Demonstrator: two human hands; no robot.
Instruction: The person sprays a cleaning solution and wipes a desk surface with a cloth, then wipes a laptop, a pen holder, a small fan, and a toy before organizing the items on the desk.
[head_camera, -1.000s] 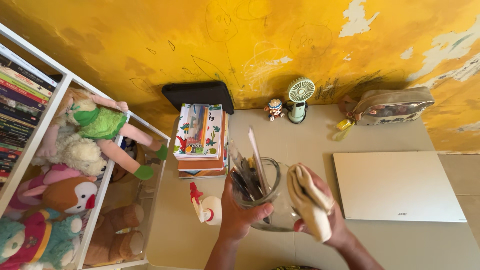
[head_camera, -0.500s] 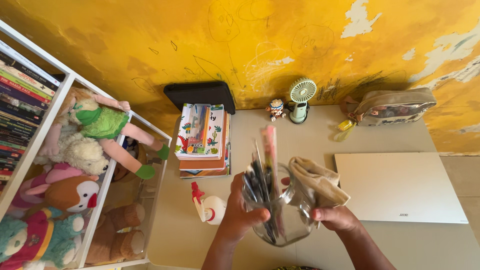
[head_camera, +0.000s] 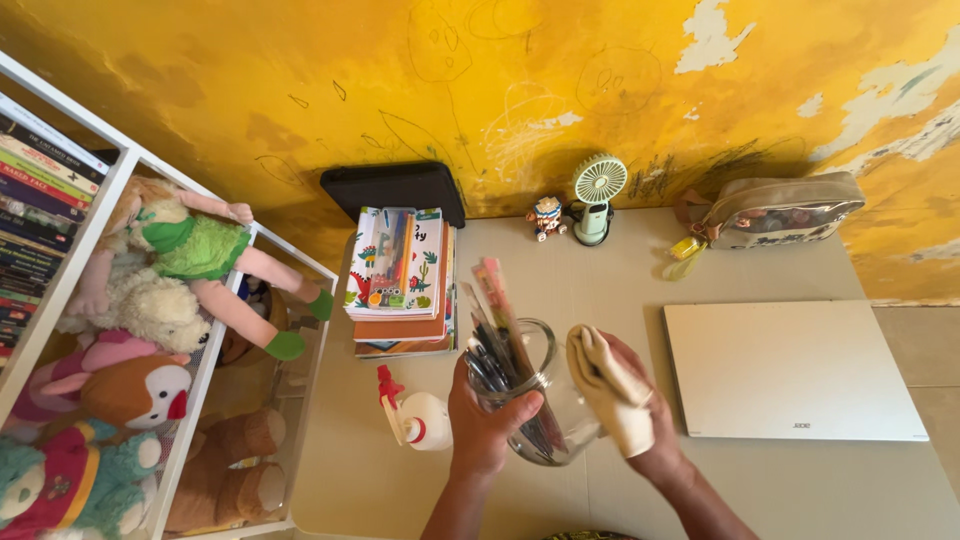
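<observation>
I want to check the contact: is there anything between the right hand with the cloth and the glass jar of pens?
Nothing visible. The right hand presses the beige cloth directly against the glass jar, which the left hand grips from the other side.

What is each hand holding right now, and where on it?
Left hand grips the glass jar of pens around its side, near the rim. Right hand holds a bunched beige cloth against the jar.

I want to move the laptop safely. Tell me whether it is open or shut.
Shut. The white laptop lies flat on the table with its lid down; no screen or keyboard shows.
</observation>
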